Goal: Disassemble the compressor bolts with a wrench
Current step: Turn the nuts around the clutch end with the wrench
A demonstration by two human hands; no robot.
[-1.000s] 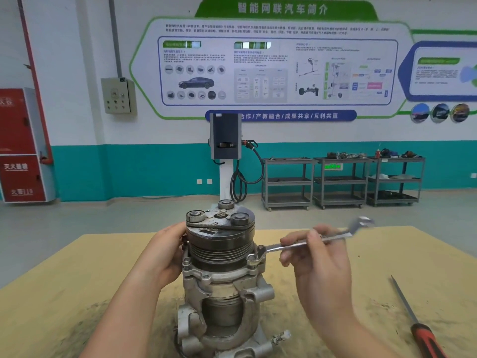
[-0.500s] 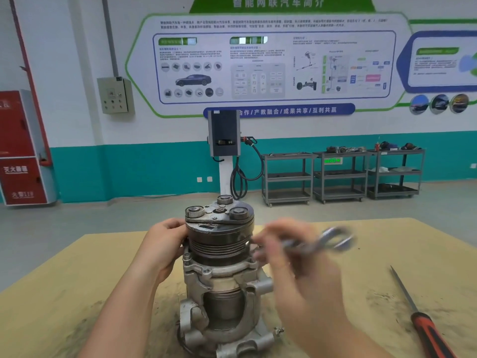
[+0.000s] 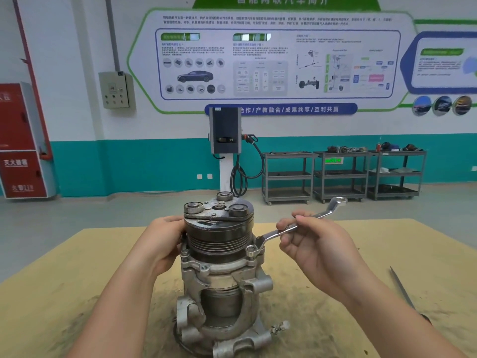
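A metal compressor [image 3: 222, 277] stands upright on the yellow table [image 3: 64, 275], its dark grooved pulley on top. My left hand [image 3: 161, 244] grips the pulley's left side. My right hand [image 3: 315, 248] holds the shaft of a silver ring wrench [image 3: 273, 235] between thumb and fingers. The wrench's lower ring sits over a bolt [image 3: 251, 250] on the housing flange at the right, just under the pulley. Its other ring end [image 3: 338, 201] points up and to the right. Another flange bolt [image 3: 184, 253] shows on the left side.
A red-handled screwdriver [image 3: 404, 293] lies on the table at the right, partly behind my right forearm. Beyond the table are an open floor, a charging post [image 3: 225, 140], grey shelf carts [image 3: 340, 174] and a red cabinet [image 3: 20, 140] at the left wall.
My right hand swung the wrench off toward the compressor in a blur, then brought it back onto the right flange bolt. My left hand stayed on the pulley.
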